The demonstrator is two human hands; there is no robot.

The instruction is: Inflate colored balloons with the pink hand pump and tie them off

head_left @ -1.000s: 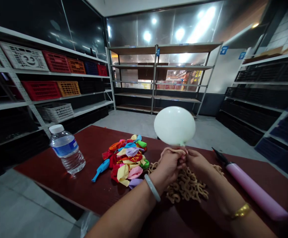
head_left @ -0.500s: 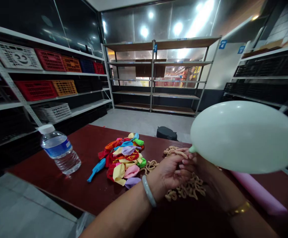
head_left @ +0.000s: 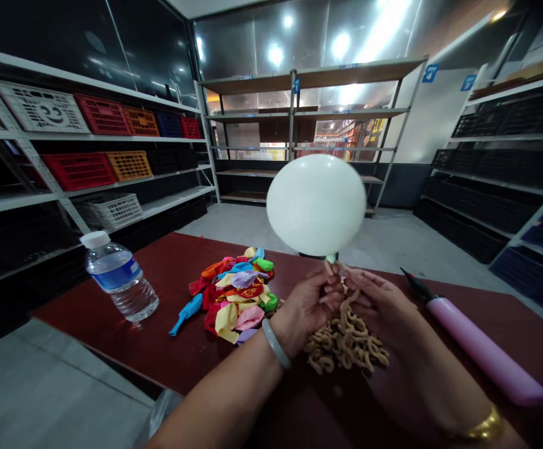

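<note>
A pale, inflated balloon [head_left: 316,204] stands upright above both hands, its knotted neck at my fingertips. My left hand [head_left: 313,300], with a pale bangle at the wrist, has its fingers closed around a tan cord [head_left: 330,268] just below the neck. On the other side my right hand [head_left: 375,298] pinches the same cord, part of which hangs down between the hands. Beneath them lies a pile of tan curly cords [head_left: 346,346]. Left of the hands sits a heap of uninflated coloured balloons [head_left: 248,280].
A water bottle [head_left: 120,277] stands on the dark red table [head_left: 154,268] at the left. A pink hand pump [head_left: 484,349] with a black nozzle lies at the right. Shelves [head_left: 293,81] with crates line the room behind.
The balloon has swung from the right to the middle and now points up. My right hand has moved out from behind the balloon, and the pump shows in full.
</note>
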